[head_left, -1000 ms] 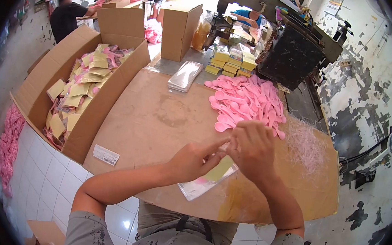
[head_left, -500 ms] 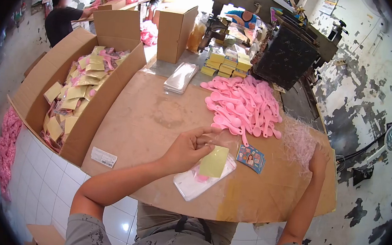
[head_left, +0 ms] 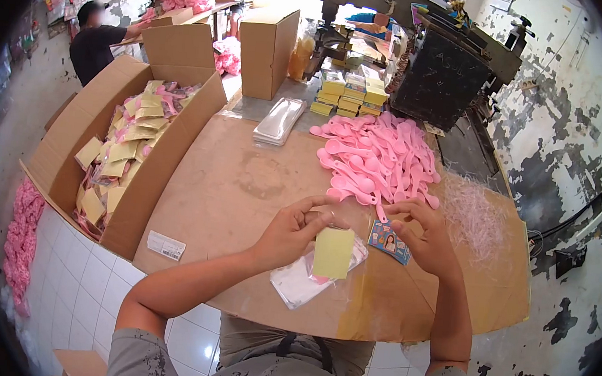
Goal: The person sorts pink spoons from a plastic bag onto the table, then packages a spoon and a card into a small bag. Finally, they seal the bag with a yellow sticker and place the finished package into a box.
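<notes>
Cardboard tabletop (head_left: 242,215) — spoons (head_left: 382,158), peeling wall (head_left: 573,231)

A table (head_left: 249,107) was covered by a sheet of brown cardboard (head_left: 207,212), marked near its front edge by a strip of tape (head_left: 369,310). Pink spoons (head_left: 381,159) were heaped toward the back, with shredded strips (head_left: 481,220) spread to their right. Picture cards (head_left: 386,243) were laid just in front of the heap. Clear bags (head_left: 279,121) were stacked to its left, and plastic sleeves (head_left: 294,288) near the front edge. A white label (head_left: 165,246) was placed at the left.
</notes>
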A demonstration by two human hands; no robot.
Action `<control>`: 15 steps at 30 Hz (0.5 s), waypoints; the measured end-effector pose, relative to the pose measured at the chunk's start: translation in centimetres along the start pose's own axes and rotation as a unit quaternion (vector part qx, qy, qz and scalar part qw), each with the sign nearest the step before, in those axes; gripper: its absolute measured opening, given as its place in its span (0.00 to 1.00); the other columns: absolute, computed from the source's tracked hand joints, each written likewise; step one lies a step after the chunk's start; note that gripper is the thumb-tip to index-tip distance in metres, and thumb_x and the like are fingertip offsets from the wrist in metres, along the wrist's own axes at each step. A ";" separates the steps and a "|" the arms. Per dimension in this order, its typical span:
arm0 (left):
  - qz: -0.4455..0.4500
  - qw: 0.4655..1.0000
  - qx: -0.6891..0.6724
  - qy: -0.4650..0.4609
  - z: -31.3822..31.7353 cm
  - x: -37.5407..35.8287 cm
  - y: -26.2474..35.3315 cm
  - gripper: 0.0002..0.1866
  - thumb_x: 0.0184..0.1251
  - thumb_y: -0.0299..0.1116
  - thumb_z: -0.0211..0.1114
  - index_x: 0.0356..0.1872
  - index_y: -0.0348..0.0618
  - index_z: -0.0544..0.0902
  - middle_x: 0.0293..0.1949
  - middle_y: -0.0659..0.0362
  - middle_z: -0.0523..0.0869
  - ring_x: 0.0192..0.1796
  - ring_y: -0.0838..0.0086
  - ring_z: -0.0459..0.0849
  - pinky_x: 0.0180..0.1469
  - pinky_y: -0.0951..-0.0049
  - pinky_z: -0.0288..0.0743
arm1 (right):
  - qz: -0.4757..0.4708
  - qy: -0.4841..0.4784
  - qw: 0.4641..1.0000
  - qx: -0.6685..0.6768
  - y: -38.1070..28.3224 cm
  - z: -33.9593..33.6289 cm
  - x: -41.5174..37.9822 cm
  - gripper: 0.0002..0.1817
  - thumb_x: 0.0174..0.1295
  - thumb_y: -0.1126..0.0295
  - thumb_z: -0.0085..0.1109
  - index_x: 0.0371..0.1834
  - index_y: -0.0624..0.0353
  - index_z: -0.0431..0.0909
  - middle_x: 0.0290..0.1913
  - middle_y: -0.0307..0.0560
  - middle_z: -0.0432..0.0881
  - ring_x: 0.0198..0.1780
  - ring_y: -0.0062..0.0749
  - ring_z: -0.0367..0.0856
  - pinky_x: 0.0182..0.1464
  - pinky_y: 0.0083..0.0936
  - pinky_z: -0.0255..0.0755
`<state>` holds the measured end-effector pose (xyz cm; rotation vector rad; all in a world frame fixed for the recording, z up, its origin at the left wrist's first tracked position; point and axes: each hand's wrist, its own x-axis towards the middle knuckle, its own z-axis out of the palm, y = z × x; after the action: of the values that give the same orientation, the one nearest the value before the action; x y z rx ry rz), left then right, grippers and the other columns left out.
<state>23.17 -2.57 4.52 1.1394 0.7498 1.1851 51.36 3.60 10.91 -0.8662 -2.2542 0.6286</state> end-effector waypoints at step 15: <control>0.042 0.996 0.072 0.006 -0.5 -0.1 -0.9 0.18 0.82 0.31 0.65 0.64 0.30 0.81 0.51 0.53 0.92 0.51 0.77 0.90 0.54 0.75 0.85 | 0.097 -0.010 0.940 0.326 0.2 5.6 -0.3 0.10 0.71 0.78 0.67 0.53 0.64 0.83 0.43 0.37 0.84 0.44 0.17 0.81 0.47 0.21 0.76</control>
<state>22.96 -2.48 3.51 1.2951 0.8142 1.2248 47.68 2.41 6.91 -0.7344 -1.7890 1.3779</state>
